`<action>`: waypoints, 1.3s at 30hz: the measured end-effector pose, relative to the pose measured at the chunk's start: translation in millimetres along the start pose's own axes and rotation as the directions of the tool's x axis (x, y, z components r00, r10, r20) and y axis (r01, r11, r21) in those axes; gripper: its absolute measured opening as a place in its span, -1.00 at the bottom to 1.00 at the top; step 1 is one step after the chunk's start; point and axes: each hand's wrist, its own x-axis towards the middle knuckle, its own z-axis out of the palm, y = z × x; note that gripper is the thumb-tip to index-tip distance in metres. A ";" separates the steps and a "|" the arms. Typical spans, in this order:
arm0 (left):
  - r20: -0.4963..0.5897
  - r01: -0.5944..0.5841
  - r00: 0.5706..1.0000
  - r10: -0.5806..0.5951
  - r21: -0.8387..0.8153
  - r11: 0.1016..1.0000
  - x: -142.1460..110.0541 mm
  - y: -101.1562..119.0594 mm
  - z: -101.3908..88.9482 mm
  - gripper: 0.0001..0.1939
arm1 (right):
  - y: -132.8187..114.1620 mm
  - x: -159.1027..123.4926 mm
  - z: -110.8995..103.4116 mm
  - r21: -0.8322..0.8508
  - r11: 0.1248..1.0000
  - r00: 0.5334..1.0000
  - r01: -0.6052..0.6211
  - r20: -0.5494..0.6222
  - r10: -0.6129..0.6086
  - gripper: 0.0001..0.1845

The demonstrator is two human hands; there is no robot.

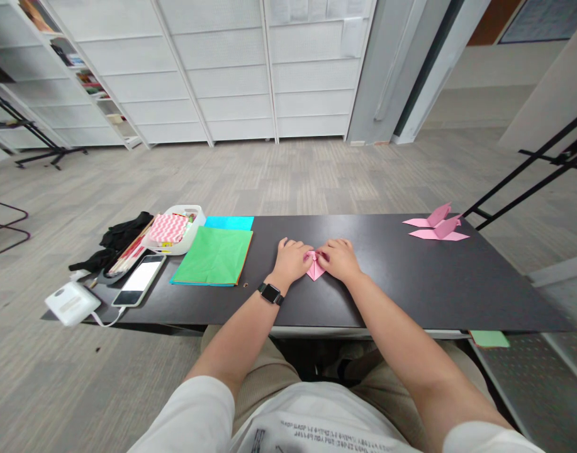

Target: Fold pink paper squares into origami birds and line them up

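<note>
A small pink origami paper [315, 270], folded to a point toward me, lies on the dark table between my hands. My left hand [292, 259], with a black watch on its wrist, pinches the paper's left upper edge. On the other side, my right hand [340, 258] has its fingertips closed on the right upper edge. Fingers cover the upper part of the paper, so its folds there are partly hidden. Two finished-looking pink paper cranes [440, 230] rest at the table's far right.
Left of my hands lies a stack of green and coloured paper [215, 255]. Beyond it are a white basket [199, 221], a phone [141, 280] cabled to a white power bank [72, 303], a pencil tray [128, 258] and black cloth [123, 233]. The dark table's [387, 308] near edge borders my lap.
</note>
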 end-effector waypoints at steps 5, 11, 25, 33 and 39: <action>0.015 -0.001 1.000 0.000 0.040 0.999 0.3 3.5 4.7 -0.78 | -1.0 -1.5 -1.4 -0.015 1.000 1.000 -0.023 0.006 0.023 -0.76; 0.029 0.019 0.999 -0.020 0.037 0.999 -0.5 1.7 7.3 -0.77 | 22.8 -6.2 -10.4 -0.028 0.971 0.967 -0.236 -0.104 0.232 -0.78; -0.048 0.083 0.995 -0.083 0.005 0.996 -4.4 -4.3 0.8 -0.72 | 7.4 -0.8 3.7 0.034 0.996 0.996 -0.087 0.001 0.088 -0.74; -0.052 0.070 0.996 -0.076 -0.108 0.992 -4.0 -22.0 -8.4 -0.72 | 6.9 -1.6 4.0 0.049 0.996 0.997 -0.072 -0.009 0.073 -0.75; 0.070 -0.051 0.996 0.063 -0.155 0.987 -2.9 -11.2 -0.9 -0.63 | 18.9 -4.4 1.0 0.075 0.992 0.995 -0.101 -0.018 0.102 -0.77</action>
